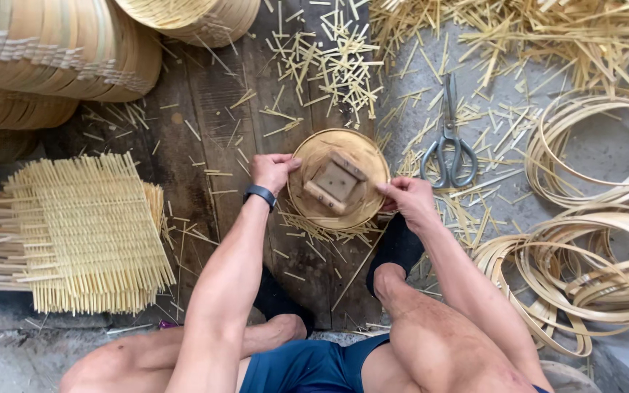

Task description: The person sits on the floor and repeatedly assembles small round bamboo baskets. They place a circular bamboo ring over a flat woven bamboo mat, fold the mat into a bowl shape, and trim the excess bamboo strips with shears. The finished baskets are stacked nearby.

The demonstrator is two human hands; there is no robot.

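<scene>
Dark wooden floorboards (205,102) run under the work spot, littered with cut bamboo slivers (336,62); grey concrete lies to the right.

Head view: the person sits on the boards, knees apart, both feet in black socks (398,244) planted just below the work. A round bamboo form (336,178) rests on the boards between the feet, with a small square wooden block (336,182) set in its centre. The left hand (272,171), a dark wrist band (260,195) behind it, is closed on the form's left rim. The right hand (405,196) is closed on the right rim. Hands are apart, 1 on each side. Loose splints stick out under the form's lower edge.

Surroundings: steel scissors (449,149) lie on the concrete just right of the form, blades pointing away. A stack of woven bamboo mats (78,233) sits to the left. Coiled bamboo hoops (591,269) lie to the right. Finished round baskets (52,51) are stacked at top left.

Risk judgement: uneven pressure from the 2 hands could tip the form and shift the block off centre. Thin splints under the rim could snap or splinter into fingers. The scissors lie within reach of the right hand and foot.
</scene>
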